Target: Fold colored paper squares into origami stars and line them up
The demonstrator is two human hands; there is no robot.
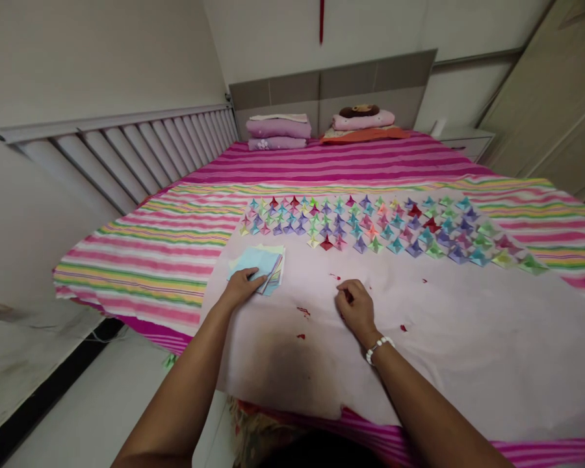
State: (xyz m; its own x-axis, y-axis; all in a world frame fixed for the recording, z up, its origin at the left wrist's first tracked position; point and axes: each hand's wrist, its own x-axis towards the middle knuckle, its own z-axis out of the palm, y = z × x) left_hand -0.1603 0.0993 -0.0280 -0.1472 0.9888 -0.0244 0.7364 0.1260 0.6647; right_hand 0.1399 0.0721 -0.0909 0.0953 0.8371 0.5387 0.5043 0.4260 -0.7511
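Note:
My left hand [244, 285] is on a loose stack of square coloured paper sheets [256, 261], pale blue on top, with purple, yellow and white edges showing. Its thumb and fingers pinch the stack's near right corner. Curled into a loose fist, my right hand [357, 305] rests on a large pale sheet [316, 354]; nothing shows in its fingers. A white bead bracelet [377, 350] circles that wrist. Beyond both hands, many small folded paper stars [358, 244] stand in rows, in blue, purple, green, pink, yellow and red.
Small red scraps [403, 328] lie scattered on the pale sheet. Beneath it is a bed with a striped cover [175, 253]. Folded purple bedding [277, 132] and a pink pile [363, 121] are by the headboard [292, 91]. A white radiator [141, 149] runs along the left wall.

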